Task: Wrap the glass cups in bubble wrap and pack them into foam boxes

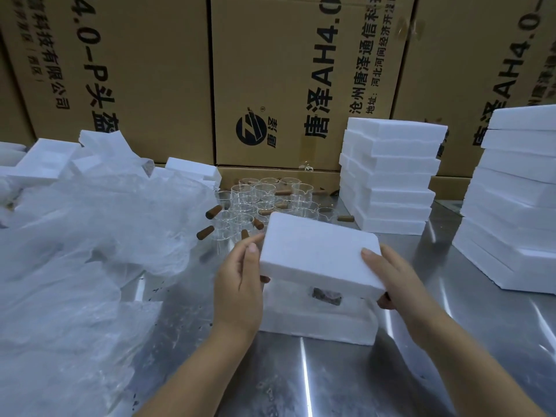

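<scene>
White foam lid [319, 251]: held just above the foam base [316, 326], tilted.
Left hand [237, 284]: grips the lid's left end, thumb on top, fingers curled beneath.
Right hand [394, 284]: grips the lid's right end the same way.
Foam base: rests on the steel table [331, 380]; a dark shape shows in the gap under the lid, too unclear to name.
Glass cups [258, 197]: clustered unwrapped on the table behind the lid, brown handles sticking out.
Bubble wrap [90, 236]: heaped at the left.
Foam box stacks [391, 176]: at the right, before cardboard cartons [285, 70].
</scene>
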